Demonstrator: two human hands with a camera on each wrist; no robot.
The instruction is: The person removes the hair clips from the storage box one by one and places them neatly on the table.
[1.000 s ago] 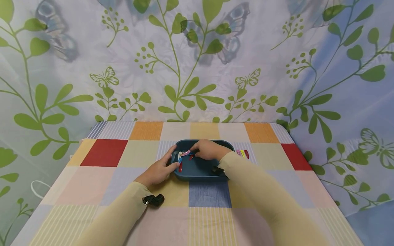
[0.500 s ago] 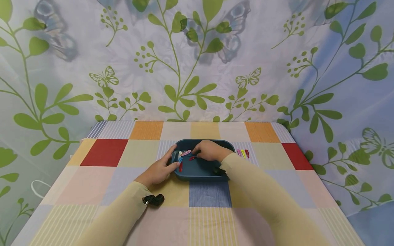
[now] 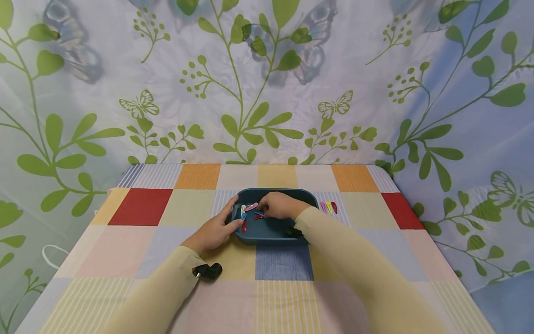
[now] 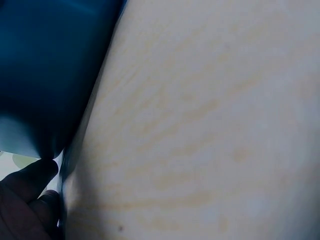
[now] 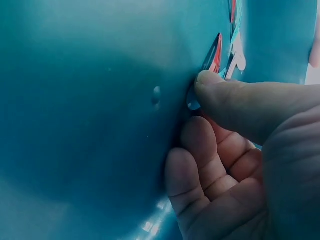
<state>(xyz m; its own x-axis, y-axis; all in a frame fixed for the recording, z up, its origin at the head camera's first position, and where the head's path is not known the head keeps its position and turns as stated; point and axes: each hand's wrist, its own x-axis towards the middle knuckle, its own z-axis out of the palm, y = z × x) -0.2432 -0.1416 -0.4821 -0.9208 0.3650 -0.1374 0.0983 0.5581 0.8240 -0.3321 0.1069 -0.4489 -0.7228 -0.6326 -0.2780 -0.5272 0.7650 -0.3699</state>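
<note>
A dark blue plastic tray (image 3: 275,241) sits on the cloth with several snap hair clips inside. My left hand (image 3: 212,232) holds its left side, thumb over the rim and fingers along the outer wall. Inside the tray, my right hand (image 3: 281,205) pinches a blue hair clip (image 5: 192,100) between thumb and finger; the thumb hides part of it. Close beside that clip lies a red hair clip (image 5: 217,57). Toward the tray's left end are a pink clip (image 3: 251,206), a white clip (image 3: 243,209), a light blue clip (image 3: 244,216) and another red clip (image 3: 244,226).
Just right of the tray, a pink clip (image 3: 323,207), a yellow clip (image 3: 329,207) and a dark red clip (image 3: 334,207) lie side by side on the patchwork tablecloth (image 3: 283,264). A leaf-patterned curtain (image 3: 258,93) hangs behind the table. A white cord loop (image 3: 54,257) shows at the left edge.
My right hand has shifted slightly down and left within the tray, and the blue clip now lies across the red one, apart from the pink clip. The left hand has stayed on the tray.
</note>
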